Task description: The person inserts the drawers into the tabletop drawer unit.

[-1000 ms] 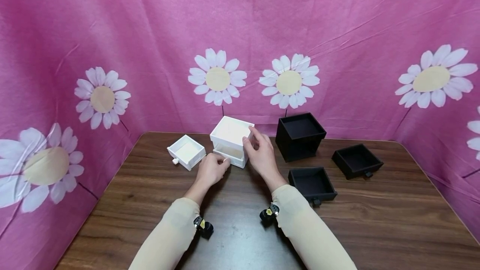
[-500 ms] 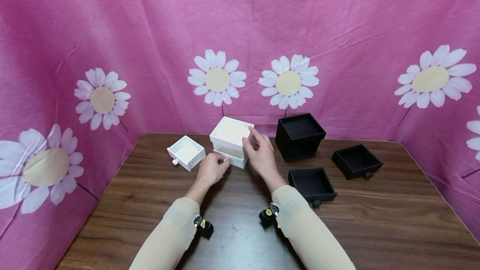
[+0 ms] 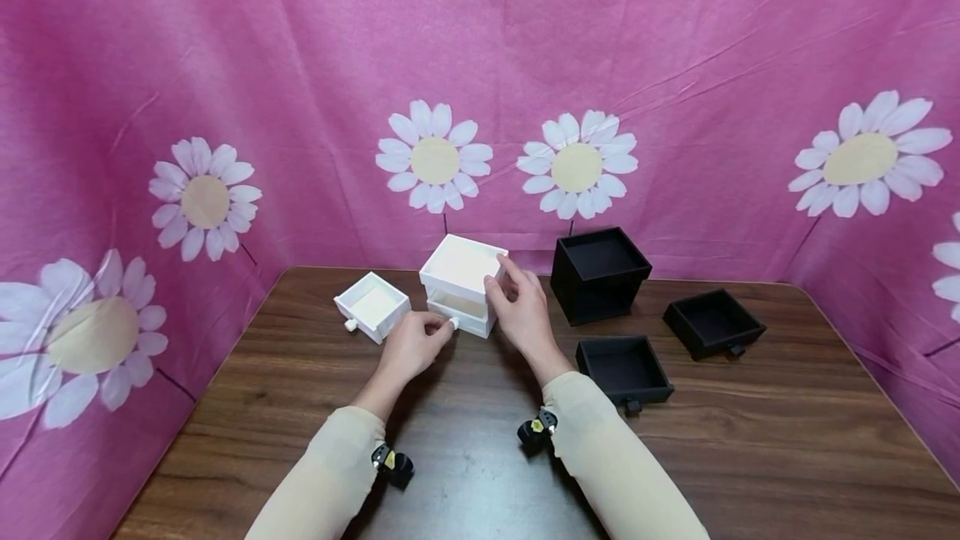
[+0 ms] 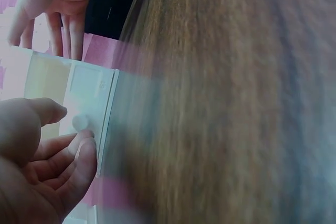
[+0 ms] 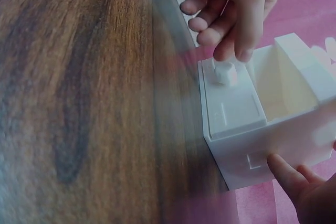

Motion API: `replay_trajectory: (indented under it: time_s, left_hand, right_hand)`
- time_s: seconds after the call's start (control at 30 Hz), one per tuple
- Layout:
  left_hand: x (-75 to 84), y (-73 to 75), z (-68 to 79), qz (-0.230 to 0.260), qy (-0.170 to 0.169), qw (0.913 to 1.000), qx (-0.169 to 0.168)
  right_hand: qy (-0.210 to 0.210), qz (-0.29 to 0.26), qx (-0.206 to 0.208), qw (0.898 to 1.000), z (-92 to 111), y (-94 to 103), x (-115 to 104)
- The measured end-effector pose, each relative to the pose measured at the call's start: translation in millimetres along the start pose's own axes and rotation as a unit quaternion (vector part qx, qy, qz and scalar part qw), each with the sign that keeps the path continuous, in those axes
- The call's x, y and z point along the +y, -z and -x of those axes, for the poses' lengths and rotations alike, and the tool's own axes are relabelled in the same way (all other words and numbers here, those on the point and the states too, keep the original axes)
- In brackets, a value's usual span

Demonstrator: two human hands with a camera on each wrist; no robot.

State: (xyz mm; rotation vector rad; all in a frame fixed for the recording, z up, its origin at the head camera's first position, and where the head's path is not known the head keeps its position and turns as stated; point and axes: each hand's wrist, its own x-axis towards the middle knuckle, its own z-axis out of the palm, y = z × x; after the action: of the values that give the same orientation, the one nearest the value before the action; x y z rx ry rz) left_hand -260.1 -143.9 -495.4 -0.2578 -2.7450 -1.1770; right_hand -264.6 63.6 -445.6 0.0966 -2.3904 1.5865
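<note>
In the head view a white drawer cabinet [image 3: 464,265] stands at the table's far middle. Its lower drawer front [image 5: 236,106] sits flush in the case, under an open upper slot. My left hand [image 3: 414,347] is just in front of it, thumb and fingers parted around the round white knob [image 4: 80,123], with a gap visible between thumb and knob. My right hand [image 3: 522,307] rests its fingertips against the cabinet's right side. Left of the cabinet lies a loose white drawer [image 3: 372,304] with its own knob [image 3: 351,324].
A black cabinet [image 3: 602,273] with open slots stands to the right. Two black drawers lie loose by it, one black drawer [image 3: 626,367] in front and another black drawer [image 3: 715,322] further right. A pink flowered cloth [image 3: 315,65] hangs behind the wooden table [image 3: 465,448].
My left hand has drawn back down and left from the lower drawer front, uncovering its knob. The right hand and the cabinet have stayed in place.
</note>
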Motion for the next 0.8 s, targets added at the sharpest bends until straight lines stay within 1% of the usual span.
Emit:
replay_trajectory:
  time_s: [0.07,0.13,0.2,0.23,0.27,0.33,0.47,0.5,0.63,0.7,0.8]
  left_hand:
    - [11.4,9.6,7.7,0.011,0.003,0.9999,-0.004]
    - [23.4,19.0,15.4,0.019,0.017,0.9996,-0.010]
    - [30.5,25.6,21.2,0.026,0.026,0.9993,-0.013]
    - [29.2,26.4,21.8,0.027,0.028,0.9992,-0.012]
    - [23.7,24.8,21.3,0.022,0.024,0.9994,-0.008]
    - [11.7,21.6,20.4,0.019,0.001,0.9998,0.002]
    - [-10.1,15.9,18.2,0.002,-0.031,0.9993,0.020]
    - [-7.5,18.9,20.5,0.004,-0.032,0.9993,0.021]
    - [7.7,32.3,31.1,-0.002,-0.011,0.9998,0.019]
    - [20.9,42.4,37.6,0.003,0.016,0.9998,0.012]
    - [24.7,49.3,41.5,-0.001,0.040,0.9992,0.008]
  right_hand:
    - [0.001,0.000,0.000,1.000,-0.2,-0.2,0.3]
    - [0.002,0.001,0.001,1.000,-0.3,-0.3,0.3]
    - [0.001,0.003,0.002,1.000,-0.3,-0.3,0.1]
    - [0.001,0.003,0.002,1.000,-0.3,-0.3,0.1]
    - [0.000,0.003,0.002,1.000,-0.2,-0.3,0.0]
    - [-0.001,0.003,0.002,1.000,-0.1,-0.2,-0.1]
    - [-0.004,0.003,0.001,1.000,0.2,-0.1,0.1]
    - [-0.004,0.003,0.001,1.000,0.3,-0.1,0.2]
    - [-0.004,0.003,0.000,1.000,0.5,-0.4,0.2]
    - [-0.005,0.002,-0.002,1.000,0.6,-0.4,0.2]
    - [-0.005,0.001,-0.002,1.000,0.5,0.2,0.7]
